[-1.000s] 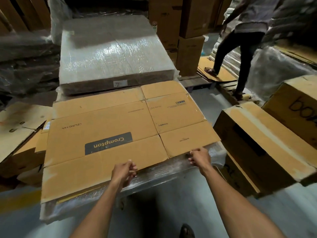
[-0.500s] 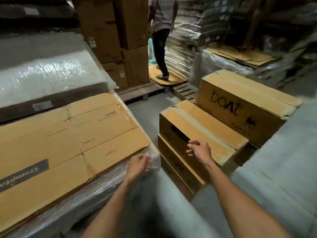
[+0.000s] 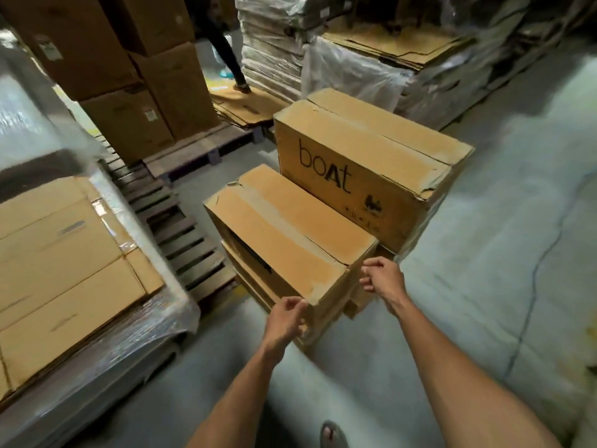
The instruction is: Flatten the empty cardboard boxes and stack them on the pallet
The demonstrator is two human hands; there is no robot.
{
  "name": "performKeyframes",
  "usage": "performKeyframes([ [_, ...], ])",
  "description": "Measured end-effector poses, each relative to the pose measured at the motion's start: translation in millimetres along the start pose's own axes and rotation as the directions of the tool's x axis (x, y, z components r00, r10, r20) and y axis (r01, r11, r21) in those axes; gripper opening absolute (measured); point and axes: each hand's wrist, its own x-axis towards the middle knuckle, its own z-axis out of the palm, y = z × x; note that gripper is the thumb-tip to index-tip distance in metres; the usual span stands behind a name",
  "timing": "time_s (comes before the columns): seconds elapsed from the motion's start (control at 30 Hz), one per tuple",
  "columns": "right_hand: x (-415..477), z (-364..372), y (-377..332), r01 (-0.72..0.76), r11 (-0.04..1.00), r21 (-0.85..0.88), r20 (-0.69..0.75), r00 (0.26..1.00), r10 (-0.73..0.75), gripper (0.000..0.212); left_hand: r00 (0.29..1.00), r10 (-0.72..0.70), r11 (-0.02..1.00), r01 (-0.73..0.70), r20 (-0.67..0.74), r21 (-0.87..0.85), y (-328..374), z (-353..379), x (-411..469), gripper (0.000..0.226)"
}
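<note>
Near box (image 3: pixel 290 240): brown corrugated, long rectangular, still erect. Top flaps are closed, with a pale strip of torn tape residue along the seam and a ragged tear at the far end. Dark slot on its long left side. It sits on more brown cardboard (image 3: pixel 248 279), low and partly hidden under it.

boAt box (image 3: pixel 365 176): bigger, same material, black print on the side, crushed at its right corner. It's directly behind the near box, touching or close to it; can't tell which.

Flattened cardboard (image 3: pixel 64 253) lies flat at left on a glossy, wrinkled shrink-wrapped load (image 3: pixel 135 334); the view cuts it off on the left. Dark wooden pallet slats (image 3: pixel 181 231) show between that load and the boxes.

Left hand (image 3: pixel 286 318): arm extended, fingers curled at the near top corner of the near box, in contact. Can't tell if it's really gripping; motion blur there.
Right hand (image 3: pixel 384 279): arm extended, fingers loosely curled, narrow gap, just beside the box's right end, holding nothing I can see.

Floor (image 3: pixel 484 286) is grey concrete with a crack. Background has stacked brown cartons (image 3: pixel 129 76) and a second person's leg (image 3: pixel 226 53), body cut off by the frame edge. Far stacks are dark and hard to read.
</note>
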Motion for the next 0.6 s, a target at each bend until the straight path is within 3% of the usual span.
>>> performKeyframes([
  [0.1,28.8,-6.2,-4.0,-0.035,0.999,-0.006,-0.001,0.999,0.035,0.020,0.992,-0.119,0.993,0.118,-0.039,-0.017,-0.9,24.5,26.8,0.020],
  [0.2,60.6,-4.0,-8.5,-0.053,0.998,-0.020,-0.014,0.998,0.053,0.025,0.974,-0.216,0.976,0.215,-0.064,-0.016,-7.3,45.4,59.8,0.047],
  [0.3,92.5,4.9,-7.3,-0.060,0.997,-0.042,-0.033,0.998,0.058,0.036,0.956,-0.290,0.933,0.271,-0.048,-0.238,-17.1,65.0,91.8,0.058],
  [0.37,109.7,12.8,-3.4,-0.043,0.998,-0.045,-0.039,0.998,0.041,0.045,0.946,-0.319,0.850,0.262,-0.052,-0.456,-24.4,76.3,112.8,0.065],
  [0.47,125.1,23.9,3.7,-0.003,0.998,-0.055,-0.078,0.997,-0.001,0.054,0.913,-0.377,0.757,0.205,-0.158,-0.621,-30.1,86.0,124.7,0.055],
  [0.6,129.9,36.4,10.0,-0.010,0.997,-0.074,-0.158,0.987,-0.001,0.059,0.874,-0.431,0.715,0.179,-0.224,-0.676,-32.5,87.7,126.8,0.049],
])
